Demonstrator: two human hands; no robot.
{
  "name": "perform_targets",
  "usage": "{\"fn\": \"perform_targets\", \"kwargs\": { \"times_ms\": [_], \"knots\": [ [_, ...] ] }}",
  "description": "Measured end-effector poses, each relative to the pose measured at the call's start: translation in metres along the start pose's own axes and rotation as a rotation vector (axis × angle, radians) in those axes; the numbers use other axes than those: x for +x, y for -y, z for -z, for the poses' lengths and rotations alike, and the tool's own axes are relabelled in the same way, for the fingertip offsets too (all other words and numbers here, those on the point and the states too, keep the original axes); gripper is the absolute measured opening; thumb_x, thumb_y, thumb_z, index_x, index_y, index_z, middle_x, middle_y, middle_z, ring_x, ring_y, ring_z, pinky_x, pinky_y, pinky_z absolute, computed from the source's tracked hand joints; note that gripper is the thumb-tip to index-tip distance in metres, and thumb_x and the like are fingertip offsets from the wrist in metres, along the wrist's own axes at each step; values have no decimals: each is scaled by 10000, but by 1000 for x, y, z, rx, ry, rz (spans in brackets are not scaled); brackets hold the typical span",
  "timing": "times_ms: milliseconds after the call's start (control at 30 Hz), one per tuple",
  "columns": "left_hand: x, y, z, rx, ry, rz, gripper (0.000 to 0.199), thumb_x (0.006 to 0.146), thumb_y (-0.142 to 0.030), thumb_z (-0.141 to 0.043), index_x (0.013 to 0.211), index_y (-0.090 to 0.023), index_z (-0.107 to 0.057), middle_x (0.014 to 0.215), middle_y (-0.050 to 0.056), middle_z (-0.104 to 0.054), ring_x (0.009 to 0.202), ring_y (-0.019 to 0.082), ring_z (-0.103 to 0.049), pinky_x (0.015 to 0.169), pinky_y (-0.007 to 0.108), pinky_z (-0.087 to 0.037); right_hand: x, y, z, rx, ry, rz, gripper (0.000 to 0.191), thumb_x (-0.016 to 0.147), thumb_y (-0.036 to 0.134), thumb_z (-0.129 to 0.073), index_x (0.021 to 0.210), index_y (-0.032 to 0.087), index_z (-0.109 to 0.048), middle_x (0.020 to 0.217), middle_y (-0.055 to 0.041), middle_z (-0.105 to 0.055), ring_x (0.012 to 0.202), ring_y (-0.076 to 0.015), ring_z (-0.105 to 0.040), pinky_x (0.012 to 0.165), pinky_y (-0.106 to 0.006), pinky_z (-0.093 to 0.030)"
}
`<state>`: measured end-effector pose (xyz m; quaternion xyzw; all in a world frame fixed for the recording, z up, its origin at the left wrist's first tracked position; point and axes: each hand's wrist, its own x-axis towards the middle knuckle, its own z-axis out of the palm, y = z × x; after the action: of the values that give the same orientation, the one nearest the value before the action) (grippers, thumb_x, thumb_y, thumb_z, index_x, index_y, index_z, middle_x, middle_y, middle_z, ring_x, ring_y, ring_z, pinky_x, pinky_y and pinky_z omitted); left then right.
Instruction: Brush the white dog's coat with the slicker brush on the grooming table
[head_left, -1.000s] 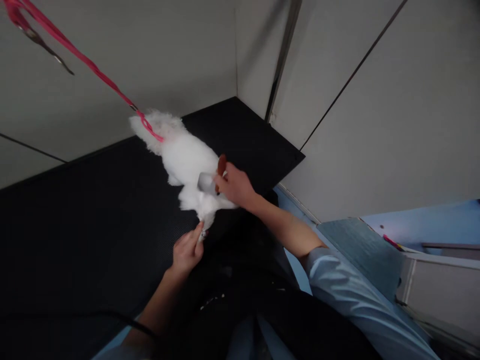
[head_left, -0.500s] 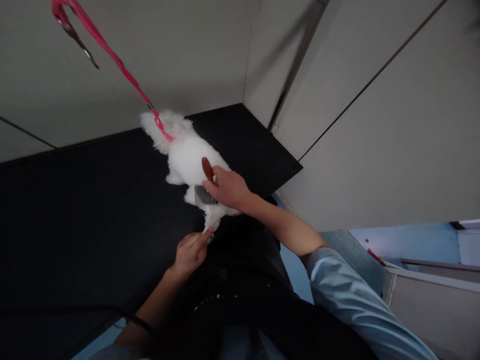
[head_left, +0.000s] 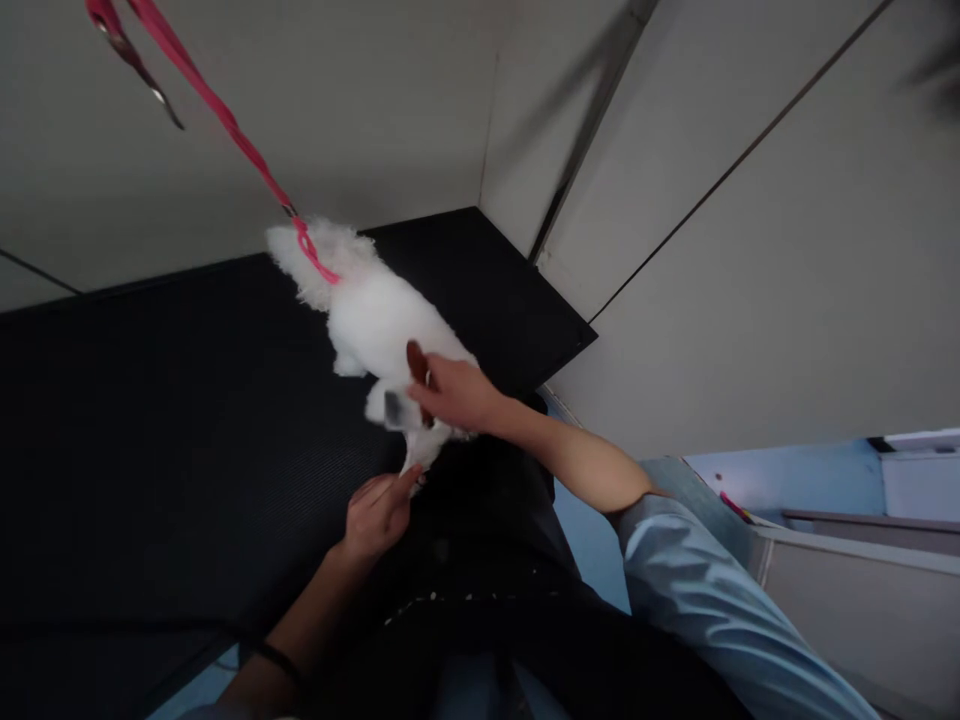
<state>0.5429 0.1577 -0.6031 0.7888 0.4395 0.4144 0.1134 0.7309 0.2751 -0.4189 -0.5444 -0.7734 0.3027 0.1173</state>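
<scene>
A small white fluffy dog (head_left: 382,315) stands on the black ribbed table (head_left: 187,420), its head at the far left and its rear toward me. Around its neck runs a pink leash loop (head_left: 307,250). My right hand (head_left: 457,390) is closed round the brown handle of a slicker brush (head_left: 401,410), whose grey head lies by the dog's hind leg. Lower down, my left hand (head_left: 379,510) pinches the end of that hind leg (head_left: 422,450), fingers closed on it. The brush's bristles are hidden from me.
The pink leash rises to the upper left, where a metal clip (head_left: 139,70) hangs. Grey wall panels (head_left: 735,260) stand behind the table and to the right. A dark cable (head_left: 150,628) crosses at lower left, over my left forearm.
My right hand has moved slightly down toward me with the brush, and the brush head has turned and shifted. My left hand stays on the leg. The view has shifted slightly.
</scene>
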Motion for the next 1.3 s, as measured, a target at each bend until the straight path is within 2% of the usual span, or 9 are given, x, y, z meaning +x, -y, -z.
{"fn": "perform_targets", "kwargs": {
  "times_ms": [233,367,500,633,767,900,1033,1167,1300],
  "knots": [
    [-1,-2,0,-18,-51,-50,348,879,-84,-451,1057,-169,-738,729,39,-734,618,134,-684,660,224,-568,-1,0,0,-8,17,8,229,938,421,-620,992,202,-580,841,-30,-695,797,-205,-652,684,-278,-428],
    [-4,-2,1,-35,-54,-34,377,869,-63,-445,1104,-169,-721,759,38,-753,640,138,-705,663,228,-580,1,0,-2,-25,-202,-29,234,990,412,-537,1084,200,-571,952,-58,-708,874,-214,-659,733,-293,-438],
    [-5,-3,3,-47,-46,-41,388,868,-51,-450,1111,-161,-732,779,49,-760,659,142,-715,683,232,-591,6,0,-4,-34,14,39,242,938,439,-616,995,206,-578,859,-42,-700,803,-209,-654,686,-282,-426],
    [-3,-8,4,-51,-88,-79,394,879,-18,-435,1123,-142,-719,770,47,-757,646,127,-710,668,210,-582,10,-1,-2,-24,-202,-25,239,990,419,-532,1091,204,-561,915,-55,-704,850,-208,-659,724,-289,-435],
    [-1,-10,4,-42,-109,-77,372,882,-21,-446,1111,-137,-716,755,47,-752,620,125,-703,639,207,-582,10,-2,-3,-27,8,19,248,939,434,-612,1026,205,-574,871,-46,-708,806,-211,-658,692,-287,-436],
    [1,-11,3,-68,-139,-89,439,878,-7,-465,1219,-167,-692,781,33,-766,635,134,-720,635,207,-587,10,-2,-4,-51,-191,-60,277,1005,431,-506,1130,189,-555,970,-74,-713,887,-218,-673,744,-297,-448],
    [2,-12,2,-68,-158,-96,503,880,13,-460,1290,-192,-666,780,18,-767,635,131,-723,644,204,-591,7,-5,-4,-90,27,-17,281,972,443,-572,1074,181,-572,941,-60,-720,869,-213,-682,714,-282,-438],
    [2,-11,1,-96,-197,-64,494,877,21,-478,1285,-181,-670,795,24,-774,652,133,-732,661,203,-597,4,-11,-5,-72,-191,-122,291,1022,425,-485,1155,175,-548,999,-68,-722,911,-201,-689,744,-282,-443],
    [1,-9,0,-111,-190,-23,442,881,-9,-486,1220,-182,-710,789,25,-783,643,142,-739,651,208,-598,0,-11,-11,-76,-55,-82,278,971,446,-579,1072,187,-573,903,-42,-719,845,-197,-687,707,-272,-440]
  ]
}}
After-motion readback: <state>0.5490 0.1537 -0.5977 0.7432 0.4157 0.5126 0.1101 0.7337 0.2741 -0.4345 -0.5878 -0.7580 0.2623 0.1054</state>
